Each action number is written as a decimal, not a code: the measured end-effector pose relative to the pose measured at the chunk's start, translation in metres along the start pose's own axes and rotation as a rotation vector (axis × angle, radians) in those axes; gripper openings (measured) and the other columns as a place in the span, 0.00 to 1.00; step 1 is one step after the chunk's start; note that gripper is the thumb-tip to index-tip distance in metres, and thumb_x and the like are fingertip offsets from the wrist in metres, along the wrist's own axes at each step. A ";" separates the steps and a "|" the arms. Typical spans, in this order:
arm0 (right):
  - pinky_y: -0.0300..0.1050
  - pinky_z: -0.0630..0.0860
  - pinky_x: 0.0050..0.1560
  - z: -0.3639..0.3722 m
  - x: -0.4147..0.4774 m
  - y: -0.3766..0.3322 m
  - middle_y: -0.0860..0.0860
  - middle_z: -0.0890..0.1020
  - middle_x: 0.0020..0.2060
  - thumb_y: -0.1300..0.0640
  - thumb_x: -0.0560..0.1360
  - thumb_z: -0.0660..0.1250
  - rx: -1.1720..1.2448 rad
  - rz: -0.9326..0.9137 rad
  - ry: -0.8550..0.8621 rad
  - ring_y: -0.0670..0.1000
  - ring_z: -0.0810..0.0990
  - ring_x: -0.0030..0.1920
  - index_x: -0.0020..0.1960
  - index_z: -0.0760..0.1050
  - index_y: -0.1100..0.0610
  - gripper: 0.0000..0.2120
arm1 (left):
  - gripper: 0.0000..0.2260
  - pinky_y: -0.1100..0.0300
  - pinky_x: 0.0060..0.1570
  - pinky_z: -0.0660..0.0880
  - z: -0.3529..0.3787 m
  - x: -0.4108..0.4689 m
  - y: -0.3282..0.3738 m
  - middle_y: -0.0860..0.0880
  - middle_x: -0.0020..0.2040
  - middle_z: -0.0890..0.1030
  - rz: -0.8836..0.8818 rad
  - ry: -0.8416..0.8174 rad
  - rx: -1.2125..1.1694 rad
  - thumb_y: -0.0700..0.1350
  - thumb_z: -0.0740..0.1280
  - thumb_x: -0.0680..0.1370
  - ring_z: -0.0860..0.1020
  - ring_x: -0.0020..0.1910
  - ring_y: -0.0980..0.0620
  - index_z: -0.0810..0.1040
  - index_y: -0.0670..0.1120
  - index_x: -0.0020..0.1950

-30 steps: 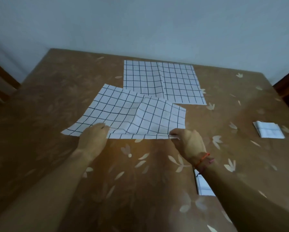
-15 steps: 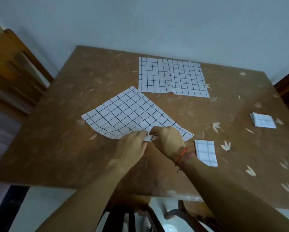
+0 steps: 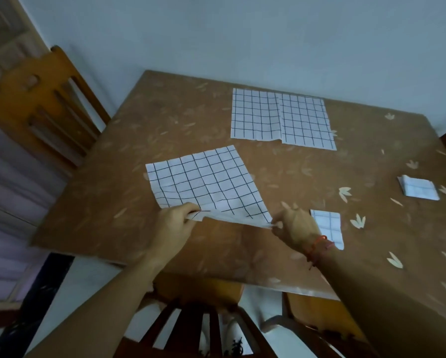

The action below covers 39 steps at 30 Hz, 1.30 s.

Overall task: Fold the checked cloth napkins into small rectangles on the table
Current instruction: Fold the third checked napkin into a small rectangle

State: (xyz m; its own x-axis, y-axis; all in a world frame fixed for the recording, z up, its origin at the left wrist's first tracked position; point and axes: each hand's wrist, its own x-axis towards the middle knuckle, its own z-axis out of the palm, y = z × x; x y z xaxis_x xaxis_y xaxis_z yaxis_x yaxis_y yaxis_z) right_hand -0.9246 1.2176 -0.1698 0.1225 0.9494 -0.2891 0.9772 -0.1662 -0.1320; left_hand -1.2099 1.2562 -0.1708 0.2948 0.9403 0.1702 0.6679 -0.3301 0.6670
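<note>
A white checked napkin (image 3: 206, 182) lies folded in half near the middle of the brown table (image 3: 180, 117), its near edge lifted. My left hand (image 3: 174, 224) pinches its near left corner and my right hand (image 3: 295, 227) pinches its near right corner. Two flat checked napkins (image 3: 281, 118) lie side by side at the far edge. One small folded rectangle (image 3: 329, 224) sits just right of my right hand, partly hidden by the wrist. Another folded rectangle (image 3: 418, 188) lies at the far right.
A wooden chair (image 3: 43, 104) stands at the table's left side against the wall. Another chair back (image 3: 198, 329) sits below the near table edge, between my arms. The table's near edge runs under my forearms.
My hands met at the napkin's near edge, then spread apart, each with a corner. The napkin went from open to folded in half. The view pulled back from the table.
</note>
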 end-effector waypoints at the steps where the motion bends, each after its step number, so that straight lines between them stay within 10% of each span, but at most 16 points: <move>1: 0.50 0.67 0.69 -0.001 -0.003 0.001 0.54 0.82 0.58 0.52 0.74 0.68 0.021 0.012 0.006 0.56 0.74 0.66 0.53 0.82 0.48 0.09 | 0.06 0.63 0.43 0.77 -0.003 -0.003 -0.004 0.53 0.42 0.85 -0.019 0.009 -0.001 0.39 0.71 0.75 0.81 0.40 0.56 0.84 0.46 0.50; 9: 0.57 0.69 0.66 -0.012 -0.014 0.000 0.48 0.84 0.47 0.51 0.72 0.71 0.257 -0.066 0.007 0.52 0.80 0.51 0.48 0.82 0.52 0.07 | 0.08 0.72 0.37 0.69 -0.019 -0.019 -0.016 0.47 0.43 0.83 -0.184 0.016 -0.015 0.41 0.67 0.78 0.80 0.41 0.50 0.82 0.42 0.55; 16: 0.43 0.69 0.55 -0.021 -0.022 0.010 0.44 0.83 0.33 0.48 0.69 0.74 0.384 -0.109 -0.022 0.39 0.77 0.34 0.40 0.81 0.50 0.06 | 0.06 0.73 0.35 0.66 -0.026 -0.031 -0.023 0.52 0.38 0.80 -0.281 -0.055 -0.072 0.40 0.66 0.78 0.77 0.39 0.53 0.83 0.44 0.48; 20: 0.43 0.77 0.40 -0.024 -0.020 0.016 0.46 0.84 0.35 0.45 0.68 0.75 0.417 -0.076 -0.054 0.45 0.81 0.37 0.40 0.82 0.49 0.08 | 0.05 0.68 0.34 0.66 -0.027 -0.032 -0.027 0.57 0.35 0.77 -0.307 -0.071 -0.114 0.41 0.67 0.78 0.75 0.37 0.55 0.82 0.44 0.45; 25: 0.44 0.79 0.44 -0.026 -0.019 0.017 0.50 0.85 0.36 0.51 0.66 0.78 0.738 0.016 0.001 0.46 0.82 0.38 0.40 0.83 0.55 0.08 | 0.08 0.53 0.45 0.78 -0.029 -0.023 -0.034 0.49 0.47 0.82 -0.336 -0.075 -0.175 0.44 0.65 0.80 0.79 0.45 0.52 0.81 0.44 0.55; 30: 0.51 0.82 0.51 -0.010 -0.017 0.021 0.58 0.85 0.44 0.60 0.64 0.80 1.011 0.199 -0.178 0.55 0.85 0.46 0.47 0.81 0.66 0.15 | 0.07 0.62 0.39 0.73 -0.029 -0.015 -0.042 0.54 0.44 0.81 -0.430 -0.026 -0.250 0.42 0.65 0.79 0.79 0.45 0.54 0.81 0.43 0.55; 39: 0.47 0.83 0.44 0.033 0.010 0.018 0.56 0.85 0.43 0.58 0.72 0.74 1.011 0.335 -0.210 0.54 0.84 0.42 0.46 0.81 0.60 0.07 | 0.10 0.55 0.46 0.77 -0.029 0.000 -0.069 0.53 0.46 0.81 -0.556 -0.014 -0.265 0.44 0.66 0.79 0.80 0.47 0.52 0.80 0.42 0.58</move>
State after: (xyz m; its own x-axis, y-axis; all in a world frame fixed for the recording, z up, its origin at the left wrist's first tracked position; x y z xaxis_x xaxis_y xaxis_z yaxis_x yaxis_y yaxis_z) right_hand -0.9118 1.2152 -0.2062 0.2306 0.7663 -0.5997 0.2931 -0.6424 -0.7081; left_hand -1.2757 1.2815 -0.1956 -0.0388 0.9638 -0.2638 0.5319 0.2434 0.8111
